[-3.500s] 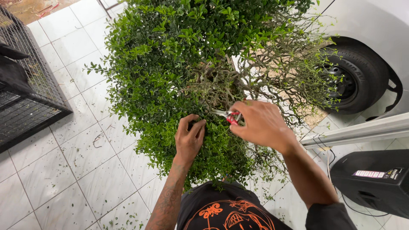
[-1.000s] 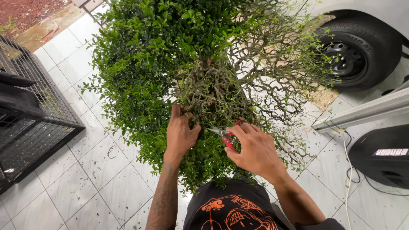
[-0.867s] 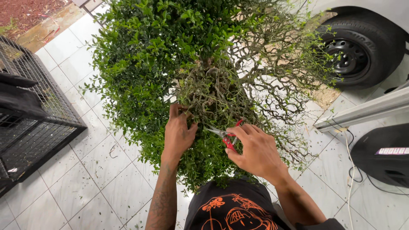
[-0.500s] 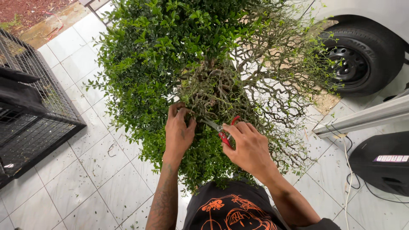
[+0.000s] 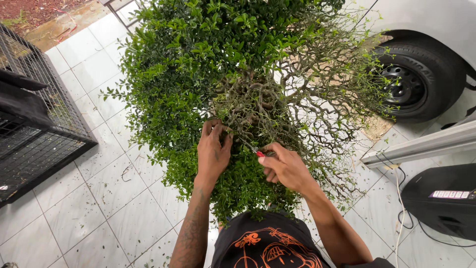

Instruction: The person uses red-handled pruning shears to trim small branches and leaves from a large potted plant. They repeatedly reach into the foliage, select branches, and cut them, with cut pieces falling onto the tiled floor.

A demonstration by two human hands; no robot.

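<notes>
Shears [image 5: 254, 150] in right hand [image 5: 286, 168] point up-left into bush [image 5: 198, 74].

Shrub: dense green small-leaved bush [image 5: 198, 64], bare twisted grey twigs exposed on one side.
Shears: red-handled pruning shears [image 5: 257, 152], tips among twigs.

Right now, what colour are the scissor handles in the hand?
Red, seen in the head view: the scissors in the right hand.

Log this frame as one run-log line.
left hand: parting foliage of bush | right hand: holding red-handled snips at bare twigs | floor: white tiles
</notes>
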